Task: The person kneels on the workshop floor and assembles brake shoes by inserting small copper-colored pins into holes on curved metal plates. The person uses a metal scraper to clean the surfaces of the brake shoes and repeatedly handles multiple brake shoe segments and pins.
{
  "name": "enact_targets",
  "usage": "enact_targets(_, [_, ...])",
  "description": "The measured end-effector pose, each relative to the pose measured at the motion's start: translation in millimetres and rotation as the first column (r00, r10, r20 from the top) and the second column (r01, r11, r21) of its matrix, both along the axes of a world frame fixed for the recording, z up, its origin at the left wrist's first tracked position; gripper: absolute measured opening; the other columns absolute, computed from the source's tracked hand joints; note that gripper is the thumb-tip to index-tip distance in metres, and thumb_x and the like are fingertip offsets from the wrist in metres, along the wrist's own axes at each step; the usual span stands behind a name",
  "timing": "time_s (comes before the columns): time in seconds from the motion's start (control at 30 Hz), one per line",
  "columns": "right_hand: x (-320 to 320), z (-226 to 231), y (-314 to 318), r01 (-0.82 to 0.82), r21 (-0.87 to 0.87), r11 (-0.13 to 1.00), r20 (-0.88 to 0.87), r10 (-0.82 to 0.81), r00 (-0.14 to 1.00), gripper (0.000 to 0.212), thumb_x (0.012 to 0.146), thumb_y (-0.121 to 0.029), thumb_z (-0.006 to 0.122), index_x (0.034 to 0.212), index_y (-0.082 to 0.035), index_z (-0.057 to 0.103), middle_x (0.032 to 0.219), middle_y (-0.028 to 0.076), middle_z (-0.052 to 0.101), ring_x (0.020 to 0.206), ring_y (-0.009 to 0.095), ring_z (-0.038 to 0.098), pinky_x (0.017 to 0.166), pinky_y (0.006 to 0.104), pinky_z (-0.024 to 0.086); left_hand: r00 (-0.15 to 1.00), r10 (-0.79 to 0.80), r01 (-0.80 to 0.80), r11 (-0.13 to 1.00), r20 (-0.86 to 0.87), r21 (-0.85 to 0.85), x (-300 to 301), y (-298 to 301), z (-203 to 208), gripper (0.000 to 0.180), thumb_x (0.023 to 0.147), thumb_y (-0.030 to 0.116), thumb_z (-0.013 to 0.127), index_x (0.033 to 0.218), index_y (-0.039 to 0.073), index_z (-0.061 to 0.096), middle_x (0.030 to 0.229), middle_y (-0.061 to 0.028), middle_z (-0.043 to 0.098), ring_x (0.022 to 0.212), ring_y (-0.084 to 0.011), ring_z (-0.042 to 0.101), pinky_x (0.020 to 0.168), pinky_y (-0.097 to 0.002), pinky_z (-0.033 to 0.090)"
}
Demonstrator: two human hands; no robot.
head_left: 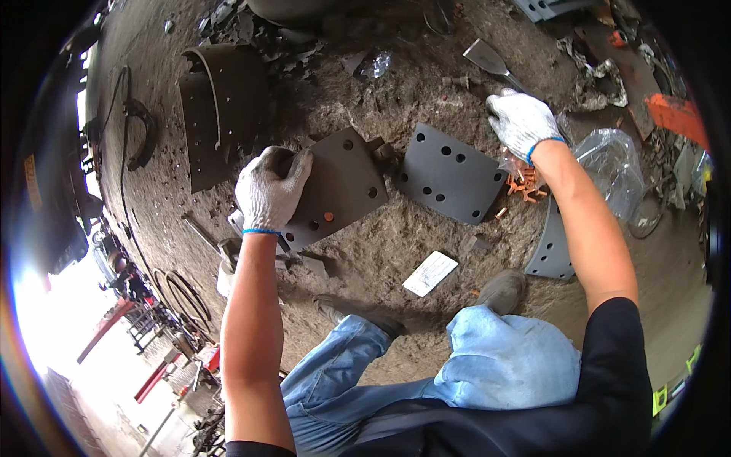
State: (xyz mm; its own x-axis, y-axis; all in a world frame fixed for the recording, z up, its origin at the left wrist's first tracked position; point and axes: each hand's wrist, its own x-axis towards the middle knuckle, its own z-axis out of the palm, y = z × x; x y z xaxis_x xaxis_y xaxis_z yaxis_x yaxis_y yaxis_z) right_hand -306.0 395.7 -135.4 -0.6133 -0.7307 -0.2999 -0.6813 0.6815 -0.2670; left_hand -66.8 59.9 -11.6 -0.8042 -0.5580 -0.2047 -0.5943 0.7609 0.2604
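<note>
My left hand [272, 186], in a white knit glove, grips the left edge of a dark grey brake lining [346, 179] with round holes. Its fingers are curled and partly hidden. One hole of this lining shows a copper-coloured rivet [329, 217]. A second brake lining [449, 174] lies flat to the right. My right hand [524, 122], also gloved, hovers beyond a pile of copper rivets [525, 185] with its fingers drawn together; what they hold is hidden. Close to those fingers lies a flat-bladed scraper [486, 58], its handle running behind the hand.
A curved metal brake shoe [221, 114] stands at the far left. A clear plastic bag [609, 171] lies right of the rivets, and another lining [550, 244] is beside my right forearm. A white card [430, 273] and a bolt [457, 81] rest on the rough dirty ground.
</note>
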Motion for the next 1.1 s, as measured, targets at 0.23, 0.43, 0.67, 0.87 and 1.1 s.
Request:
enact_targets(0.23, [-13.5,13.6,2.5,0.056,-0.071,0.996,0.094,-0.049,0.994,0.023,0.101,-0.024,0.064,0.112,-0.005,0.072,0.109,0.022,0.073,0.106,0.045,0.07,0.091,0.0536,0.058,1.0,0.019,-0.019,1.0,-0.019,0.015,-5.9,3.7,0.7,0.03,0.094,0.034,0.08,0.102,0.005,0.079,0.09,-0.0142,0.079,0.081,-0.0238,0.076,0.079,-0.0354,0.058])
enact_targets(0.43, [21.5,45.1,-34.2,0.35,-0.442,0.826,0.644,0.021,0.765,0.026,0.104,-0.022,0.063,0.116,0.0,0.072,0.107,0.019,0.076,0.102,0.03,0.073,0.094,0.0439,0.059,0.999,0.04,-0.04,0.999,0.006,-0.005,0.6,0.5,3.2,0.033,0.094,0.038,0.08,0.102,0.005,0.079,0.092,-0.015,0.079,0.083,-0.0265,0.077,0.08,-0.0361,0.058])
enact_targets(0.67, [123.0,25.0,-82.8,0.663,-0.375,0.648,0.927,0.285,0.245,0.024,0.096,-0.01,0.073,0.116,0.002,0.073,0.107,0.014,0.079,0.1,0.022,0.076,0.093,0.0363,0.061,0.999,0.031,-0.031,1.0,-0.01,-0.004,-6.9,4.5,4.0,0.039,0.088,0.05,0.08,0.096,0.011,0.08,0.091,-0.0142,0.079,0.089,-0.0355,0.077,0.08,-0.0434,0.06])
enact_targets(0.87, [153.0,22.1,-93.9,0.206,-0.84,0.502,0.37,0.251,0.895,0.019,0.091,-0.013,0.077,0.108,-0.005,0.073,0.105,0.014,0.074,0.097,0.034,0.074,0.086,0.0436,0.062,1.0,-0.018,0.019,1.0,0.019,-0.025,-3.7,-0.7,1.1,0.036,0.092,0.044,0.079,0.101,0.009,0.079,0.093,-0.0157,0.079,0.088,-0.035,0.077,0.079,-0.0407,0.06])
enact_targets(1.1, [163.2,14.9,-89.9,0.217,-0.826,0.521,0.334,0.141,0.932,0.015,0.089,-0.017,0.08,0.099,-0.009,0.073,0.103,0.01,0.074,0.092,0.032,0.074,0.079,0.0425,0.061,0.998,-0.01,0.012,1.0,0.068,-0.026,-5.9,-2.0,5.1,0.038,0.093,0.047,0.078,0.102,0.01,0.08,0.095,-0.0156,0.08,0.091,-0.0365,0.077,0.08,-0.042,0.06])
